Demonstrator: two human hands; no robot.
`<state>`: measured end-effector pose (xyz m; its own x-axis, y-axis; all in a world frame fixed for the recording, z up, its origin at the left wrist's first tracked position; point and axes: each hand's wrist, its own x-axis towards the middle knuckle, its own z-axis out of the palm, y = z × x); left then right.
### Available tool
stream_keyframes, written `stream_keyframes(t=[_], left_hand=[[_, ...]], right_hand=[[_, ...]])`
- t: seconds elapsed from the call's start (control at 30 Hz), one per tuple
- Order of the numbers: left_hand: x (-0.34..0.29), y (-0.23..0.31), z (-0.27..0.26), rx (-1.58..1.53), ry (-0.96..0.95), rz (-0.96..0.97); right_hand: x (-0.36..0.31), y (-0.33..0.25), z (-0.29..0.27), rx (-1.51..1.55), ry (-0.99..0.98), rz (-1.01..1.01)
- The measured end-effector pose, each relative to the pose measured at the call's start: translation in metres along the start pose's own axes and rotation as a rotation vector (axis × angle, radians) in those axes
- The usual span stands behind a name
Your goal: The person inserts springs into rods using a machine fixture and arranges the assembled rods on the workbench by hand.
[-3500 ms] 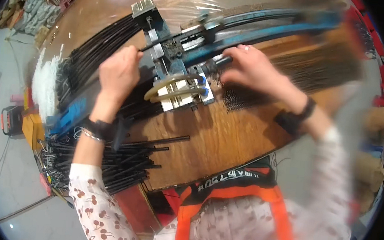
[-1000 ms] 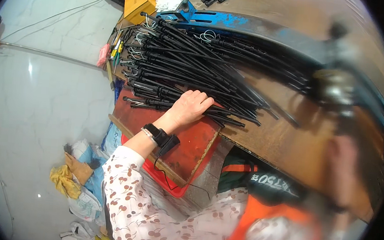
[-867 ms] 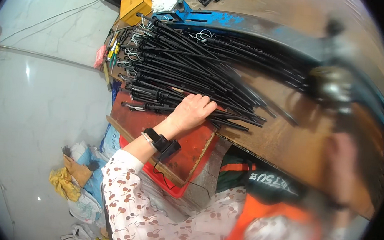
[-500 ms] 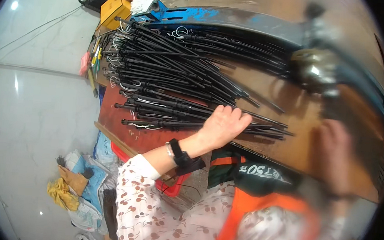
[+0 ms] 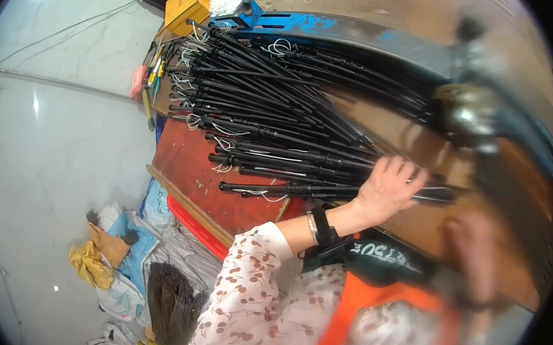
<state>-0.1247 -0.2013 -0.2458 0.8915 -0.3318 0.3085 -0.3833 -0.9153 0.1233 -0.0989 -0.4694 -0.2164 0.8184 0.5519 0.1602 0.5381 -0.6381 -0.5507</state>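
Observation:
A wide layer of thin black rods (image 5: 251,91) lies on the table, many with loops of white cord at their left ends. My left hand (image 5: 390,188) is closed around the nearest rods (image 5: 290,167), close to their right ends. Its fingertips are partly hidden behind the rods. My right hand (image 5: 474,249) is low at the right, by the table's near edge, smeared so that its fingers cannot be made out. Just beyond it stands a blurred metal fitting (image 5: 466,113).
A blue and grey metal beam (image 5: 322,27) runs along the far side. At the back left are a yellow box (image 5: 185,8) and several hand tools (image 5: 156,80). The red tabletop (image 5: 191,165) has a wooden edge strip (image 5: 188,204). Bags (image 5: 127,258) and broom bristles (image 5: 173,301) lie below.
My left hand has moved right, and the nearest rods have slid right with it, baring more red tabletop. My right hand has shifted slightly lower. The whole view has turned a little.

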Motion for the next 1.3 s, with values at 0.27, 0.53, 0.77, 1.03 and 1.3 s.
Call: stream_keyframes(t=[0.27, 0.53, 0.77, 1.03, 1.3], left_hand=[[-0.019, -0.008, -0.013, -0.112, 0.167, -0.012], [-0.032, -0.231, -0.115, 0.451, 0.003, -0.223], [-0.025, -0.280, -0.111, 0.224, 0.001, 0.120], [0.027, -0.100, -0.113, 0.211, -0.104, 0.290], [0.008, 0.042, -0.062, -0.161, -0.202, 0.173]], right_hand=[[0.009, 0.016, 0.016, 0.022, 0.071, -0.265], [0.001, 0.029, 0.022, 0.067, 0.017, 0.012], [0.013, 0.016, 0.009, 0.012, 0.034, 0.006], [0.014, 0.032, 0.004, 0.196, 0.036, 0.137], [-0.009, 0.036, -0.004, 0.299, 0.186, -0.144]])
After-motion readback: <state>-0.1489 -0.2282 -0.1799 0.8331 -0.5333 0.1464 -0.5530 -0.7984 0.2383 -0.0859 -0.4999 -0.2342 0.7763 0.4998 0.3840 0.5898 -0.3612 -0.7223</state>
